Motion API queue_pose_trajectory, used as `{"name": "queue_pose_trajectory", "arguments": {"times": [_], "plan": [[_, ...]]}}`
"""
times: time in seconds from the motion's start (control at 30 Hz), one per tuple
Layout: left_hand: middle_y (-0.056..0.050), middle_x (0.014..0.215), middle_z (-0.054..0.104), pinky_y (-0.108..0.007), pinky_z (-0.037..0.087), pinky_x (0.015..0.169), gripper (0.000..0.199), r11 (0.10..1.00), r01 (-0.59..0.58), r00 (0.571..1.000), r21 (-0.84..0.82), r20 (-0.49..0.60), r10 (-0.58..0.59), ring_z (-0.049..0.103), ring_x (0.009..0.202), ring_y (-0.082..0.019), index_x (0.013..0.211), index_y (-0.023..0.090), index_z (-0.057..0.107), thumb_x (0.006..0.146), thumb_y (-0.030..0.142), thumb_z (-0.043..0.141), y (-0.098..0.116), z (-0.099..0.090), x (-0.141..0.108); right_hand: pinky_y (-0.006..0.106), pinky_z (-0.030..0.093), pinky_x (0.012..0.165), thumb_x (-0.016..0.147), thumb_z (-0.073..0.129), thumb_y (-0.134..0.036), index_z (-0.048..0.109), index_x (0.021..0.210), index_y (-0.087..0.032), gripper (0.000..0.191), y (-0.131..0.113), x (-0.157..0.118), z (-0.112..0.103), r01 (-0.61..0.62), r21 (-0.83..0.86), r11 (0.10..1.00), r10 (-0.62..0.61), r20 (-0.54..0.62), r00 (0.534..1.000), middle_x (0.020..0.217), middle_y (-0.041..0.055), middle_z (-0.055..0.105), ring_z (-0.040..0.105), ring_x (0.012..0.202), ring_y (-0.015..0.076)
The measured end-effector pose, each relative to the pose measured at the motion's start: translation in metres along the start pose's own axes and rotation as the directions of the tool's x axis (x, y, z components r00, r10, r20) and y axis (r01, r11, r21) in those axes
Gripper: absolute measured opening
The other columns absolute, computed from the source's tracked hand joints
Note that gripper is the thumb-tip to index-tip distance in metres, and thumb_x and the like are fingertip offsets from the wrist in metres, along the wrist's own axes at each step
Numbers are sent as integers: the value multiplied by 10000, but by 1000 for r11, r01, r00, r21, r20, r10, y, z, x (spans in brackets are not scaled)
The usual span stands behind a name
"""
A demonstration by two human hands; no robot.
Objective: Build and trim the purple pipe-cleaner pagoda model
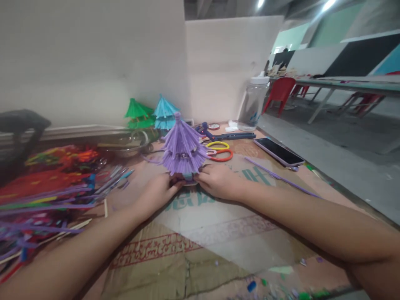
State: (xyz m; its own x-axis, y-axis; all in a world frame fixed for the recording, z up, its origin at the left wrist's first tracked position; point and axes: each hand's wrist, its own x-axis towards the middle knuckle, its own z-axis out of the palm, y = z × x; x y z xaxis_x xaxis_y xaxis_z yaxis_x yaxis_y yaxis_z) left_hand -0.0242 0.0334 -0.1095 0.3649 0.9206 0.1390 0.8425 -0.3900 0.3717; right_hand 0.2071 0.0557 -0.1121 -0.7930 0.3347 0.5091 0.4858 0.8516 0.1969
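A purple two-tiered pagoda model (183, 146), its roofs made of fuzzy pipe cleaners, stands upright on the cardboard in front of me. My left hand (161, 188) grips the left side of its base, fingers partly hidden under the lower roof. On the other side, my right hand (220, 181) holds the base with thumb and fingers pinched. A bit of light blue shows on the base between my hands. Right behind the model lie scissors (225, 156) with red and yellow handles. One loose purple pipe cleaner (281, 177) rests to the right.
Green (137, 113) and light blue (165, 110) pagodas stand at the back. Behind the scissors is a dark blue glue gun (208, 132). A phone (279, 151) and clear bottle (253, 104) sit at right. Colourful pipe cleaners (46, 196) heap at left. Cardboard (156, 266) covers the table.
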Motion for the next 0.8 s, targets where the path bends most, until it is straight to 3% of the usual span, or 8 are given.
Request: {"name": "queue_pose_trajectory", "arguments": {"times": [0.33,0.6,0.8], "plan": [[-79,974,747,-299,475,752,277,998,-61,998,7,-30,61,680,848,-220,1000,195,724,929,371,522,-1,0,1,297,369,633,937,476,-161,673,837,-131,223,4,1,-6,99,21,995,-99,9,995,708,75,648,533,650,168],[-25,799,722,-243,414,614,197,994,-51,999,-92,-19,50,616,682,-157,899,182,715,845,305,571,-1,-2,0,290,382,627,962,460,-205,661,880,-140,226,1,-1,-11,50,78,996,-49,-10,999,708,62,623,531,672,167],[-43,849,733,-252,430,651,201,993,-52,999,-107,-13,51,630,727,-173,891,182,719,845,302,564,0,-3,2,293,397,631,976,458,-225,657,878,-145,236,2,0,-10,63,70,996,-62,-9,998,719,64,640,550,683,171]]}}
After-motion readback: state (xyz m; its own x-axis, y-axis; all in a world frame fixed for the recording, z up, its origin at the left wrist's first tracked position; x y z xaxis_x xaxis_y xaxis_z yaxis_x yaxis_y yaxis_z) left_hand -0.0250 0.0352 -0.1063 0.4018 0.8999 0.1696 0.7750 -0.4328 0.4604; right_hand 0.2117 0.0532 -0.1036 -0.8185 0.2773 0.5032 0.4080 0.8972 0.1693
